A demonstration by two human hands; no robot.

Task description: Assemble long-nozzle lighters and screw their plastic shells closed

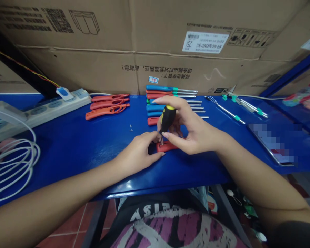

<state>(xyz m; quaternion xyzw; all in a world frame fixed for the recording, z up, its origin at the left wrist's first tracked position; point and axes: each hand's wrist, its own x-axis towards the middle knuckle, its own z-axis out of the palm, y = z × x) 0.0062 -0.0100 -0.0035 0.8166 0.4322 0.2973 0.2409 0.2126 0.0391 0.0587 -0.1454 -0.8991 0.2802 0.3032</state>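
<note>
My right hand (196, 129) is closed around a screwdriver (167, 120) with a black and yellow handle. The tool stands nearly upright, its tip at the end of a red lighter handle (167, 147) lying flat on the blue table. That end is pinched between the thumb and fingers of my left hand (138, 151); the far part of the handle is hidden under my right hand. Just beyond my hands lies a row of long-nosed lighters (158, 107) in blue, red and orange, with metal tubes. Whether the tip sits in a screw is too small to tell.
Several red and orange lighter shells (107, 108) lie at the back left, beside a white power strip (38, 112) and a coiled white cable (15, 165). Metal tubes with green pieces (228, 113) and a phone (270, 144) are on the right. Cardboard (98, 58) walls the back.
</note>
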